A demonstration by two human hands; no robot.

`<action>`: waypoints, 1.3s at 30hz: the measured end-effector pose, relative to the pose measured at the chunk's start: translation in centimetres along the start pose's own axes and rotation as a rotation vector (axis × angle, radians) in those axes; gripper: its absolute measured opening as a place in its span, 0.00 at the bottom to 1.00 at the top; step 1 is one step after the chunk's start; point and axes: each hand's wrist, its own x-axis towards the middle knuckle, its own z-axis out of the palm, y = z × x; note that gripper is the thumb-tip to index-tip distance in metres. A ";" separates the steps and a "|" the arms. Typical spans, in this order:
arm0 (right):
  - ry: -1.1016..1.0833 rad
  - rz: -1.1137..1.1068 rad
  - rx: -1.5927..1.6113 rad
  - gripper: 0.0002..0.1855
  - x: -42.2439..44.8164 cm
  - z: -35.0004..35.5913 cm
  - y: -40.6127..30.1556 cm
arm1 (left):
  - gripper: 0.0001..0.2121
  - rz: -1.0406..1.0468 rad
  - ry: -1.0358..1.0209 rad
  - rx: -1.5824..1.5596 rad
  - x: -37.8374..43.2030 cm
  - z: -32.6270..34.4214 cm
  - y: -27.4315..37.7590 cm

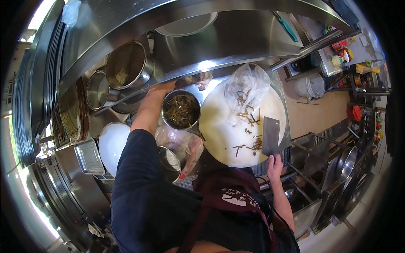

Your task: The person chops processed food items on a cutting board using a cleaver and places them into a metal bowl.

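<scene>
My right hand (274, 165) grips the handle of a Chinese cleaver (271, 135), whose broad blade lies over the right edge of a round white cutting board (218, 142). Cut brown-green strips of pickled vegetable (253, 118) are scattered on the board. Part of them lies beside a crumpled clear plastic bag (248, 85) on its far side. My left arm stretches forward past a steel bowl full of dark strips (181, 109). The left hand (167, 87) reaches beneath the steel shelf; its fingers are hidden. Close by it lies a piece of raw meat (202, 79).
A steel overhead shelf (227, 38) crosses above the far counter, with a teal-handled knife (288, 28) on it. Bagged meat (191, 151) and a steel pot (169, 163) stand near my body. White basin (114, 145) and deep pots (126, 66) are leftward; a bucket (308, 84) is rightward.
</scene>
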 end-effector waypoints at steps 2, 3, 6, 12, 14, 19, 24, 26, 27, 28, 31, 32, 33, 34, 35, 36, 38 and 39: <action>-0.004 0.050 0.031 0.13 -0.1 0.2 0.5 | 0.26 -0.014 -0.011 -0.005 -0.1 0.5 -0.1; -0.011 0.095 0.068 0.14 0.0 0.5 -0.2 | 0.26 -0.019 -0.013 -0.011 -0.2 0.4 0.0; -0.006 0.104 0.127 0.15 0.6 1.1 -1.1 | 0.27 -0.047 -0.012 -0.024 -0.2 0.5 -0.2; 0.009 0.097 0.129 0.15 0.3 -0.6 0.6 | 0.26 -0.059 0.056 -0.148 -2.5 -1.9 1.9; 0.039 0.066 0.079 0.15 1.0 -1.2 0.6 | 0.22 -0.025 0.250 -0.035 -6.7 -3.7 3.4; 0.060 0.053 0.089 0.16 2.1 -1.5 1.4 | 0.09 0.098 0.493 -0.218 -15.8 -3.7 7.1; 0.063 0.021 0.138 0.16 3.0 -2.3 1.5 | 0.08 0.111 0.623 -0.166 -20.7 -1.0 9.6; 0.057 -0.030 0.101 0.16 3.7 -3.2 2.4 | 0.08 -0.006 0.441 -0.299 -24.7 -1.6 13.8; 0.053 -0.074 0.061 0.15 4.2 -3.6 2.7 | 0.07 0.029 0.410 -0.352 -26.1 -0.4 15.2; 0.022 -0.047 0.136 0.15 4.6 -3.9 2.6 | 0.07 0.030 0.358 -0.332 -26.7 1.8 16.0; 0.010 -0.017 0.223 0.15 5.9 -4.4 2.3 | 0.15 -0.158 0.098 -0.180 -26.7 6.5 20.6; -0.009 -0.019 0.263 0.15 6.5 -4.5 2.4 | 0.19 -0.209 0.021 -0.160 -25.2 8.6 20.8; 0.005 -0.035 0.269 0.15 6.9 -4.7 2.7 | 0.19 -0.200 0.040 -0.160 -23.7 10.2 20.9; -0.021 -0.017 0.252 0.14 7.0 -5.1 3.1 | 0.20 -0.236 0.079 -0.152 -22.5 11.8 20.9; -0.042 0.004 0.240 0.14 7.3 -5.5 3.6 | 0.20 -0.267 0.118 -0.139 -20.9 13.1 21.0; -0.035 -0.020 0.121 0.15 7.4 -6.1 3.9 | 0.18 -0.280 0.121 -0.161 -19.6 14.3 20.9; -0.043 -0.123 -0.022 0.15 7.6 -7.2 3.6 | 0.18 -0.280 0.188 -0.188 -20.2 14.7 21.1; -0.060 -0.216 -0.170 0.16 7.6 -7.6 3.3 | 0.17 -0.288 0.243 -0.214 -20.6 15.0 21.2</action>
